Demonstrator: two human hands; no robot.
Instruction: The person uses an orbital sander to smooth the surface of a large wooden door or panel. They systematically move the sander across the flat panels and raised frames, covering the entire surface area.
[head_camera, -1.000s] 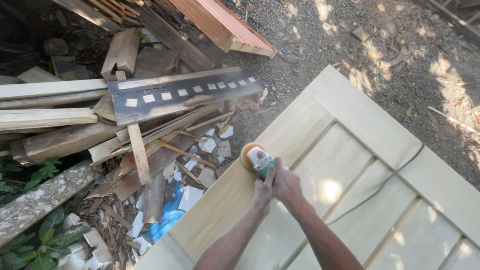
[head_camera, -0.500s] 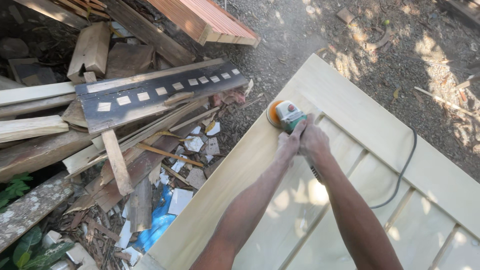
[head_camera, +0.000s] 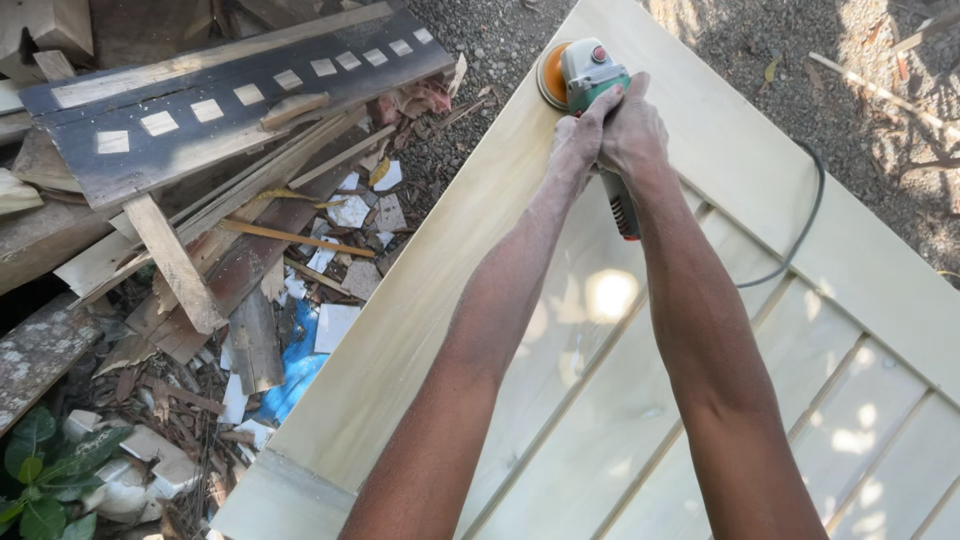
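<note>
From the head view I saw both of my hands clamped on the green sander (head_camera: 592, 80): the left hand (head_camera: 578, 140) wrapped over the body just behind the head, the right hand (head_camera: 632, 132) closed around the grip beside it. The orange disc (head_camera: 550, 72) sat right at the far left edge of the pale wooden door (head_camera: 400, 330), which lay flat over gravel ground (head_camera: 880, 130). The tool's red-ended handle (head_camera: 623, 212) stuck out under my right wrist, and the black cord (head_camera: 800, 235) looped across the door's upper rail behind it.

With the disc so near the edge, I judged it could tip off and round the corner or gouge the rail. The cord lay close to my arms, so a pull back might snag it. Left of the door sat a scrap timber pile (head_camera: 210, 200) with a dark slotted board (head_camera: 230, 100); a slip that way would land the disc in debris.
</note>
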